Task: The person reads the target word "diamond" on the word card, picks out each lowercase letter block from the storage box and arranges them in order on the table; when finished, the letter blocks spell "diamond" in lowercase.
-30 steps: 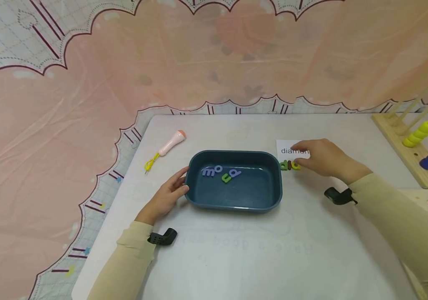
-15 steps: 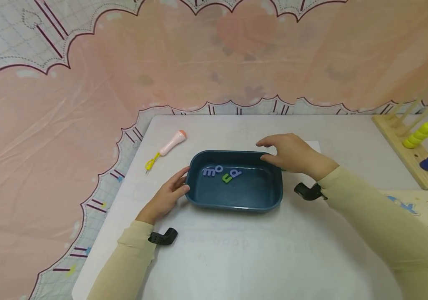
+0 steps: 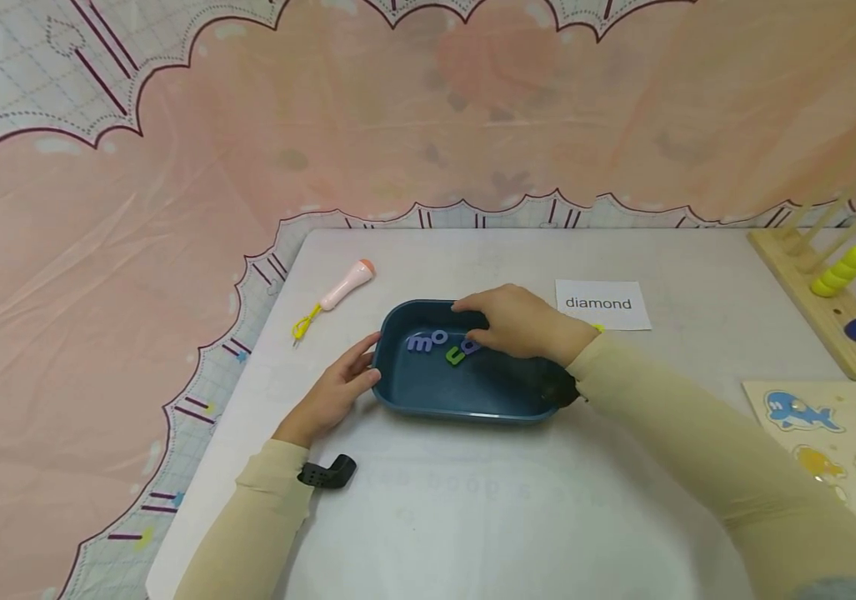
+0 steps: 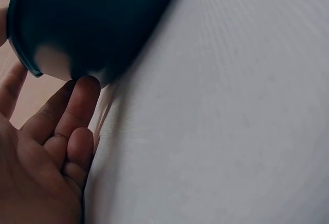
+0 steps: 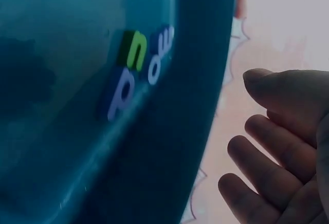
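A dark blue-green tray (image 3: 503, 404) holds several letters: a purple m (image 3: 418, 343), a purple o (image 3: 439, 337), a green u-shaped letter (image 3: 454, 357) and a purple d- or p-shaped letter (image 5: 123, 93). At the tray's left end my left hand (image 3: 328, 400) grips the rim, thumb at the near side; its other fingers bend against the outer wall in the left wrist view. Over the tray is my right hand (image 3: 521, 321), its fingers loosely bent and apart, holding nothing. In the head view its fingertips overlap the purple d- or p-shaped letter; the right wrist view shows a gap.
A white card (image 3: 598, 302) reading "diamond" lies right of the tray; the right sleeve covers most letters below it. A pink-handled tool with a yellow end (image 3: 337, 292) is at back left. A wooden bead rack (image 3: 833, 308) and animal puzzle board (image 3: 780, 450) are at right.
My right hand has moved left from the letters below the card to over the tray, uncovering the card. My left hand and the letters in the tray have stayed put.
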The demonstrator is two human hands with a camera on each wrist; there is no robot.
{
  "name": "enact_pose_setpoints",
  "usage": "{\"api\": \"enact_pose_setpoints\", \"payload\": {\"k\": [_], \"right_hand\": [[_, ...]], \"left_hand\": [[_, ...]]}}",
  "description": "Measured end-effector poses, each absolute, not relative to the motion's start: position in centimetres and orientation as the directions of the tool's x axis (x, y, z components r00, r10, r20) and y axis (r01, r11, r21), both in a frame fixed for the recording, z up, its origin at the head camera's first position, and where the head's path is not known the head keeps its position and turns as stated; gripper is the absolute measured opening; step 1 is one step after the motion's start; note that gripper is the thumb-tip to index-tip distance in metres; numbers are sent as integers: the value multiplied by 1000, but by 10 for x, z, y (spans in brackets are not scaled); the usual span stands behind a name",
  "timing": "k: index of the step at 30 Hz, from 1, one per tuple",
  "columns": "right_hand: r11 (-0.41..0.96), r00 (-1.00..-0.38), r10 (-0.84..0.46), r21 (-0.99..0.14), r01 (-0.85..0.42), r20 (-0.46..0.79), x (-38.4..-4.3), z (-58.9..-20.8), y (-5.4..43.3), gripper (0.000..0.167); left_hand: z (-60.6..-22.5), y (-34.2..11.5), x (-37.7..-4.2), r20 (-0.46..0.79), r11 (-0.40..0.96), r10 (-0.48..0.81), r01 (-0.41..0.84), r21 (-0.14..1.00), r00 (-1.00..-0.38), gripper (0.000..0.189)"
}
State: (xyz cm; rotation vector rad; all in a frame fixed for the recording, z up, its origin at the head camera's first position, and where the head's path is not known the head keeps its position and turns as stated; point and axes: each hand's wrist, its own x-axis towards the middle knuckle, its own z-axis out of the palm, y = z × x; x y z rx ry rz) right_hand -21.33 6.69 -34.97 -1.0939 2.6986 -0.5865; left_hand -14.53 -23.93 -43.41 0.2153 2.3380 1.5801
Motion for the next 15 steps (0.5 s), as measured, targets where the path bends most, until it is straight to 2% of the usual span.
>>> {"api": "enact_pose_setpoints", "payload": {"k": [8,15], "right_hand": [[618,-639,-763,-397,-679,-94,-217,-364,44,45],[621,-639,-762,-404,-671,-110,-219,-377,34,47]], "left_hand": [[-435,-240,-146,-164,380,295,-42,924,-941,64],[-437,-240,-147,-159,372,302,-38,927,-940,64]]}}
